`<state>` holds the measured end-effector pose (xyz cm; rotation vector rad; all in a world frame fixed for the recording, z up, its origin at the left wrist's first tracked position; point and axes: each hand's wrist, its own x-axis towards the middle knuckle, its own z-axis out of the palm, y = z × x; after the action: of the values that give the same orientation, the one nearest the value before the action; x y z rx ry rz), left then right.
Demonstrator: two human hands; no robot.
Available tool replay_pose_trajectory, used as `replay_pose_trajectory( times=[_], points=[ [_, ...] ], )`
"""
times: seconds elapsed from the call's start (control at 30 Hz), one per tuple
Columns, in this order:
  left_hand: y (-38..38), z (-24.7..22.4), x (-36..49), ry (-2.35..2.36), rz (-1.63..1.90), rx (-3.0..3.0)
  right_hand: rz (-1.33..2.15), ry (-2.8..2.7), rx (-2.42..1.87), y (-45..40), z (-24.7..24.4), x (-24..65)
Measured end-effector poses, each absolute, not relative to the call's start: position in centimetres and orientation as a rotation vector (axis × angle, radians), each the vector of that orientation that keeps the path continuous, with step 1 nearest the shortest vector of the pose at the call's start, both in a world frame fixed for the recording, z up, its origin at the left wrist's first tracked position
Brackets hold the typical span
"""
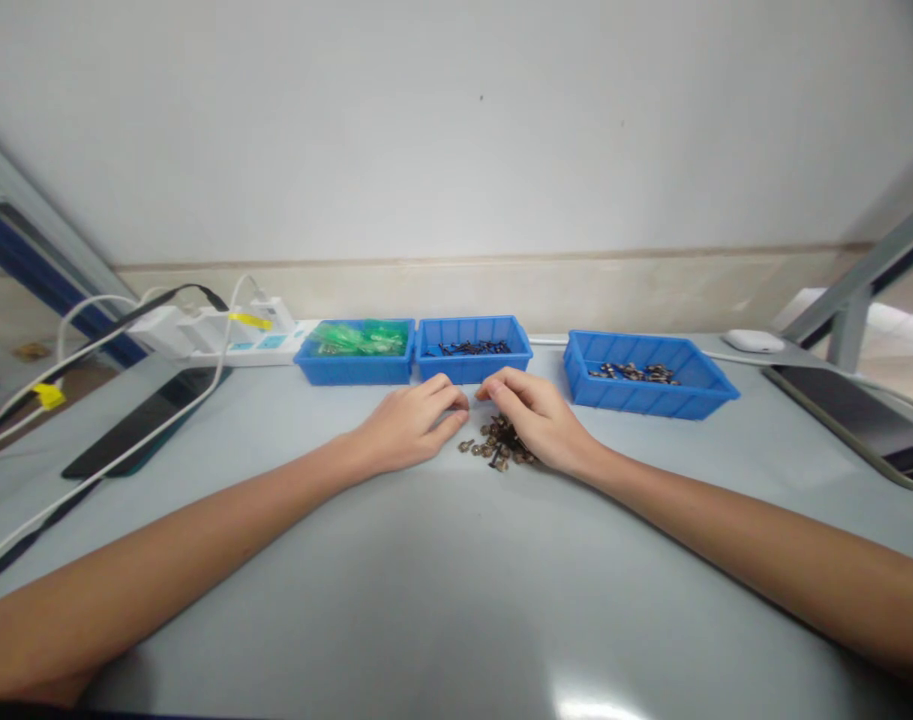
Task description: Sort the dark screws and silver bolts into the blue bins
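My left hand [418, 423] rests on the table with its fingers curled and the thumb tip close to the index fingertip. Whatever may be between them is too small to make out. Just right of it is my right hand [538, 415], thumb and fingers drawn together in a pinch, with any contents hidden. Beneath and beside the right hand lies a pile of small brassy and dark screws [493, 445], partly covered by that hand. The two hands' fingertips face each other with a narrow gap.
Behind the hands stand a blue bin with green plastic bags [362, 338], a blue bin of dark screws [475, 348] and a blue bin of brassy screws [636, 373]. Phones [148, 420] lie at both sides. A power strip [253, 345] with cables sits left; a white case [754, 341], right.
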<state>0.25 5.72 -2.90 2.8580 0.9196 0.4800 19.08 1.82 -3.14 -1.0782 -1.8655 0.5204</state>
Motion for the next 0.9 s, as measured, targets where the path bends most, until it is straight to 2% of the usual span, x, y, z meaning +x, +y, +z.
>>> replay_pose_trajectory(
  times=[0.1,0.23,0.6,0.7,0.9],
  points=[
    [5.54,-2.79,0.13,0.803,0.450,2.870,0.559,-1.873,-1.138,2.00,-3.15,19.11],
    [5.37,-2.71,-0.03,0.722,0.461,2.893,0.777,-1.951,-1.058,1.92,-3.05,19.30],
    [5.36,-2.91,-0.04,0.745,0.584,2.852,1.076,-1.778,-0.936,1.94,-3.14,19.08],
    [5.25,-2.89,-0.12,0.766,0.700,2.833,0.898,-1.834,-0.958,2.07,-3.05,19.19],
    [5.41,-3.25,-0.19,0.740,0.886,2.812,0.193,-2.166,-0.884,2.48,-3.17,19.95]
  ],
)
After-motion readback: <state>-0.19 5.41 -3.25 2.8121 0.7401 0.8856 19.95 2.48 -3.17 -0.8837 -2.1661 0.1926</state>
